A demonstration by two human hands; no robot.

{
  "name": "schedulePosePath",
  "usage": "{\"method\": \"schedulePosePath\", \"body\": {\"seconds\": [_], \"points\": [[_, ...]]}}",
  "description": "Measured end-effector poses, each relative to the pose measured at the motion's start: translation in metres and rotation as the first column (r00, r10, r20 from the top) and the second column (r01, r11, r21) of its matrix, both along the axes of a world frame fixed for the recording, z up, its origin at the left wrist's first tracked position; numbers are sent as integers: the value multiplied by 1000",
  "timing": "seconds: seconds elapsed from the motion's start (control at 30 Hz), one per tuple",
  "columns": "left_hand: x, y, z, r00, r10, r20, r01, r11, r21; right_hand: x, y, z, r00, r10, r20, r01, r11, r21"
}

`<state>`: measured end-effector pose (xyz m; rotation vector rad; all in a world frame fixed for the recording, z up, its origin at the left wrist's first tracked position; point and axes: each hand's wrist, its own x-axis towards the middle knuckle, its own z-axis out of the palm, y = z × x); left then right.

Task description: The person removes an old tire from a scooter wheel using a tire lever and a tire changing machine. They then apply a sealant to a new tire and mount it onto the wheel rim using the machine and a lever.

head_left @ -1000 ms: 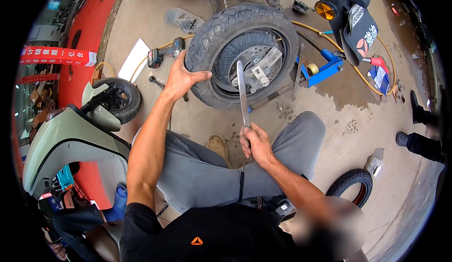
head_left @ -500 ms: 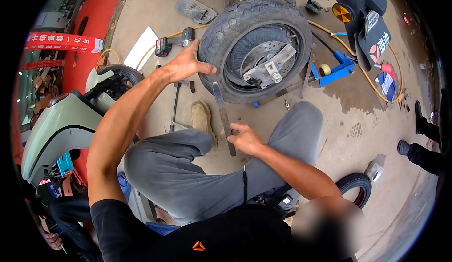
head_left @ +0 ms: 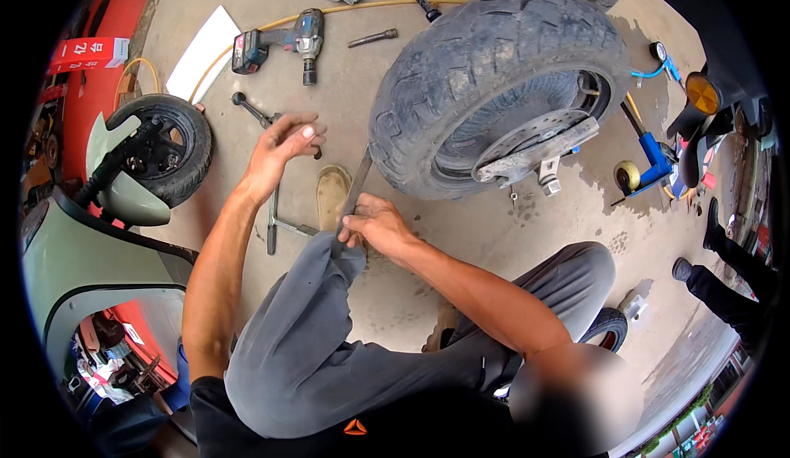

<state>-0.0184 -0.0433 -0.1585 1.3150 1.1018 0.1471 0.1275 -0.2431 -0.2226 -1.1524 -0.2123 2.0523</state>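
My right hand (head_left: pixel 370 223) grips a flat metal tire lever (head_left: pixel 358 182), held upright with its upper end at the lower-left edge of a large motorcycle tire (head_left: pixel 428 79). The tire is mounted on a wheel with a brake disc and a metal bracket (head_left: pixel 535 145) on its face. My left hand (head_left: pixel 284 141) is raised to the left of the tire, not touching it, with fingers bent and apart and nothing visible in them. Below it on the floor lies a long-handled tool (head_left: pixel 271 227), partly hidden.
An impact wrench (head_left: pixel 300 38), socket extension (head_left: pixel 370 38) and white board (head_left: pixel 197 55) lie beyond my left hand. A green scooter (head_left: pixel 58 244) and small wheel (head_left: pixel 177 153) are at left. A blue jack (head_left: pixel 654 158) and another person's legs (head_left: pixel 712 293) are at right.
My left hand has let go of the tire and moved away. The lever has moved left, down beside the tire's edge. The wheel appears larger and farther right, seen more edge-on.
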Motion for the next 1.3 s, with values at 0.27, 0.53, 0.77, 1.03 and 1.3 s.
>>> {"method": "schedulePosePath", "body": {"seconds": [0.27,0.53,0.77,1.03,1.3], "points": [[-86,-91,-52,959,280,52,-251,918,-308,-26,54,-14,888,-460,-2,460,888,-19],[-41,-71,-78,487,817,309,-574,566,-592,-53,87,-7,826,-563,29,563,822,-81],[-20,-20,-102,416,882,222,-682,464,-565,-30,96,7,898,-425,111,436,892,-121],[-7,39,-89,587,777,228,-643,619,-452,54,-37,74,914,-57,401,181,943,-279],[11,97,-111,733,670,118,-601,720,-347,57,-30,104,397,-50,916,163,987,-16]]}}
